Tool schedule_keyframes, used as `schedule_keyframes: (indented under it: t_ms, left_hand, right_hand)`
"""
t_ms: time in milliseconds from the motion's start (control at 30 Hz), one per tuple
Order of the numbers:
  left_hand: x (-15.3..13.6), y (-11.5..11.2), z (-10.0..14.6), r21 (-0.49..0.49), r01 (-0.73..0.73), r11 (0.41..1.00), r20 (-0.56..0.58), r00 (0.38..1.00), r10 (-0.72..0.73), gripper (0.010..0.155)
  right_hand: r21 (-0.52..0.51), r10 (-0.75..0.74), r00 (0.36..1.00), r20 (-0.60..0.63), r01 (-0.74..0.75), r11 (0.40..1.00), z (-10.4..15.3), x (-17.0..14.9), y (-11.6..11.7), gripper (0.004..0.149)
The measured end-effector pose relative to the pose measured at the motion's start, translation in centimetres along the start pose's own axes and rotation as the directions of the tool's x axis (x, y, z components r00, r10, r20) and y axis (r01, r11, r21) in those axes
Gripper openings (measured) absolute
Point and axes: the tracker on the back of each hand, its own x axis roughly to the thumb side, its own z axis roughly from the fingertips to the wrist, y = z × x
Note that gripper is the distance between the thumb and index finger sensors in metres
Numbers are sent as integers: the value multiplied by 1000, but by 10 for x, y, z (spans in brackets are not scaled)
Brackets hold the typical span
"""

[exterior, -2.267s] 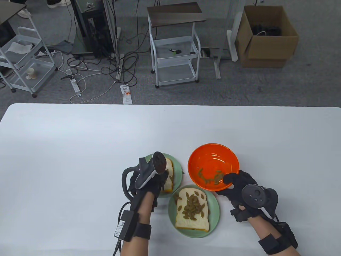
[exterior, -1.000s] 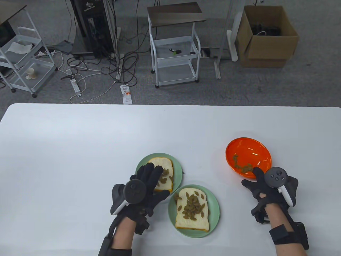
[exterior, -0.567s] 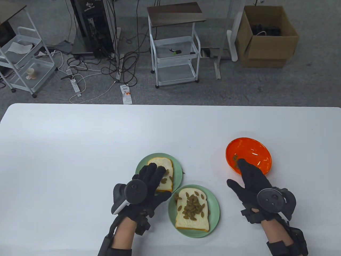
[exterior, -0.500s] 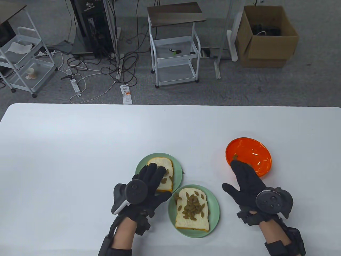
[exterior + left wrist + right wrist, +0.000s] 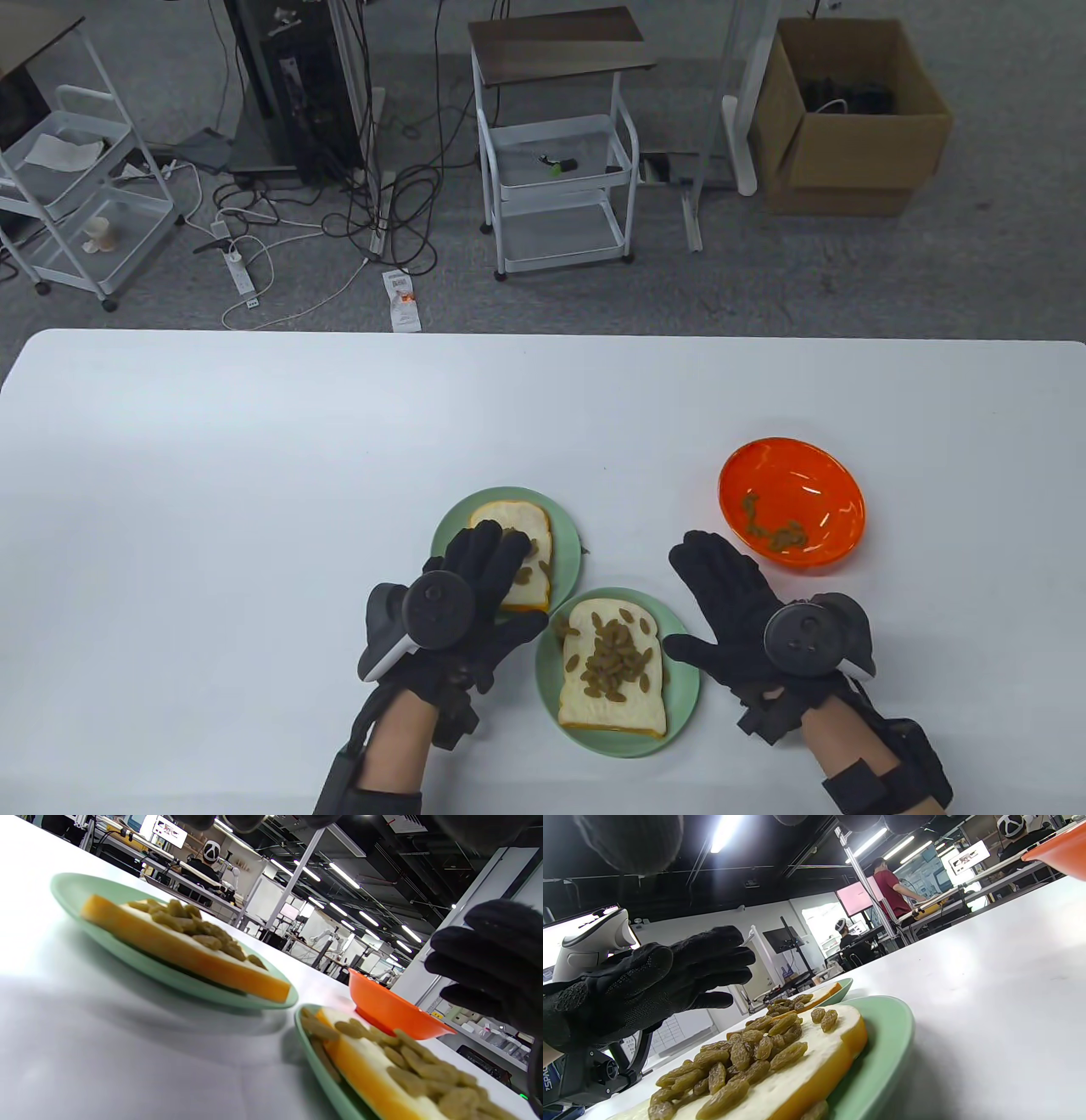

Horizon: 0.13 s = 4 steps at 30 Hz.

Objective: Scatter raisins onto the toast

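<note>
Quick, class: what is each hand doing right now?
Left hand: open, fingers spread above the far toast, holding nothing.
Right hand: open, flat, holding nothing.

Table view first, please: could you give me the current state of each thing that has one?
Near toast: on its green plate, piled with raisins.
Far toast: on its plate, some raisins, partly under the left hand.
Orange bowl: upright, few raisins left.
Left hand: flat, fingers extended, holding nothing visible.
Right hand: open, apart from the bowl.
</note>
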Motion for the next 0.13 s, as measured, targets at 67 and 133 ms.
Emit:
schedule_keyframes:
  t_ms: [67, 133]
  left_hand:
    - [0, 0, 0, 0, 0, 1000, 0, 1000, 0, 90]
    - [0, -1, 0, -2, 3, 1000, 0, 1000, -3, 90]
  right_hand:
    - [12, -8, 1000, -4, 8, 1000, -1, 0, 2, 94]
    - [27, -1, 1000, -10, 2, 1000, -1, -1, 4, 93]
